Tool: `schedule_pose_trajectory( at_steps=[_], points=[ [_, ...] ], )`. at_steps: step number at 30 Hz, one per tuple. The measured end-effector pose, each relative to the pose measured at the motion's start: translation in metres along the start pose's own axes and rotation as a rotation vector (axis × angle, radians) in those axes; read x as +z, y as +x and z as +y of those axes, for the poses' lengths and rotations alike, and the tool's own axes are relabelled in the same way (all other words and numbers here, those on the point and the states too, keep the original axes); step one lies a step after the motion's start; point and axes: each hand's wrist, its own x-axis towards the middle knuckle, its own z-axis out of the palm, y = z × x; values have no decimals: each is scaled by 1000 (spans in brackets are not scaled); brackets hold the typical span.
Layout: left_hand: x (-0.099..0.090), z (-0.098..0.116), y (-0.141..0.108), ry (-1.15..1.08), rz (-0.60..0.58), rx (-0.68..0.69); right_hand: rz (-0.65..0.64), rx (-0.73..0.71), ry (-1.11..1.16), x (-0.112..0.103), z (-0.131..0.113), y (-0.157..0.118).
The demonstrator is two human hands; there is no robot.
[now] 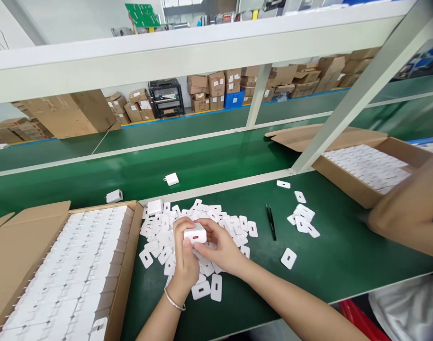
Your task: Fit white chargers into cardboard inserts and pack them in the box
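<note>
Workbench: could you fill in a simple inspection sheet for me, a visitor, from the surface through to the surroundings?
Surface: green bench top, partly covered with parts.
Job's things: white charger with a red port; slotted white plates, many heaped around the hands.
Clutter: black tweezers, right of the heap.
Hands: left hand and right hand both hold the white charger.
Cables: nothing seen on the green bench top.
Surroundings: left carton and right carton, open, holding white pieces; another person's arm; stacked boxes behind.

One head-worn camera looks forward and down, close over the hands [221,248] and worktop [330,270], cardboard boxes [216,85] far beyond.
</note>
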Motion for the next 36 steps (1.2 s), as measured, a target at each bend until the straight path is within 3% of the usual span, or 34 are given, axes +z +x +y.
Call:
schedule_pose_trajectory(
  at_steps=[14,19,28,33,36],
  points=[
    [-1,1,-1,5,-4,-22,-37,-29,-40,-1,-2,-1],
    [-1,-2,-1,-20,-3,-11,-39,-50,-147,1,-6,-3],
    [1,-3,1,19,-18,-61,120,-606,-612,-14,-1,3],
    [1,-5,1,3,-24,-136,111,-620,-576,-12,-3,3],
    [2,-8,0,-2,-24,-150,186,-578,-526,-7,-3,-1]
  ],
)
